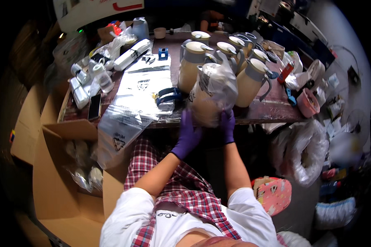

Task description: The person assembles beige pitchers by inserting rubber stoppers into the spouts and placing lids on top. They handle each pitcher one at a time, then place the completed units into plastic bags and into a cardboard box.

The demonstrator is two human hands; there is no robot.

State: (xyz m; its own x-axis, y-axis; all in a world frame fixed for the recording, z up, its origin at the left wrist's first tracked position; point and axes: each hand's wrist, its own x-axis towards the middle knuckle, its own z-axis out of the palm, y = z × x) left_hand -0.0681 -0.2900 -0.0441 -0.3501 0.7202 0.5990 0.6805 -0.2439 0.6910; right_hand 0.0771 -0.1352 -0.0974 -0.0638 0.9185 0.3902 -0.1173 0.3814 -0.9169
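At the table's front edge, a cream vacuum jug (208, 99) stands upright inside a clear plastic bag, the bag's loose top bunched above it. My left hand (189, 133), in a purple glove, grips the lower left side of this bagged jug. On its lower right side my right hand (227, 126), gloved alike, is closed too. Both hands are slightly blurred, and some fingertips are hidden by the jug. Close behind stand several unbagged cream jugs with grey tops, among them one jug (250, 84) to the right and another (190, 66) to the left.
Flat clear bags (142, 88) lie left of the jugs, overhanging the edge. A blue tape dispenser (167, 96) rests on them. Nearby are a phone (95, 107) and a plastic bottle (103, 78). An open carton (57, 177) holds bagged items at lower left; a pink basket (308, 103) sits right.
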